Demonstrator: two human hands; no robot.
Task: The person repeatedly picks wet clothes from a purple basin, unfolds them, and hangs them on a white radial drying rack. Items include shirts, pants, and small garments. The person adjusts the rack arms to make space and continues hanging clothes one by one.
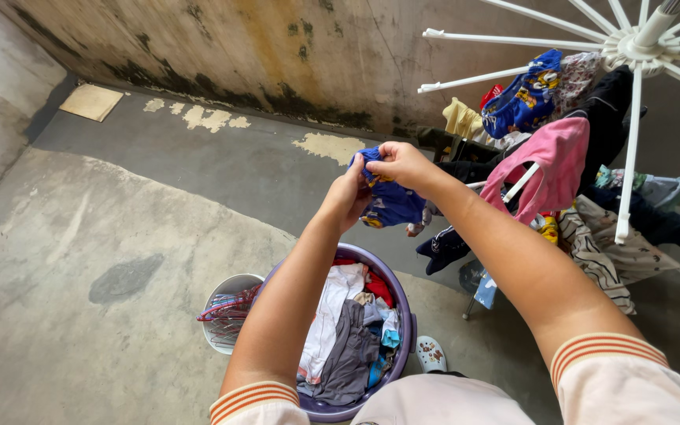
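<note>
Bare concrete yard, stained wall behind, laundry underfoot.
Low at left sits your white bucket (226,295) of hangers, touching the purple basin (404,315) of clothes; above it your left hand (348,197) and right hand (403,164) both pinch a small blue garment (393,206) (patterned), beside the white drying rack (631,118).

A home drying yard was shown by a stained wall (277,47), concrete floor (120,236), drying rack (631,47) and laundry basket (403,315).
</note>
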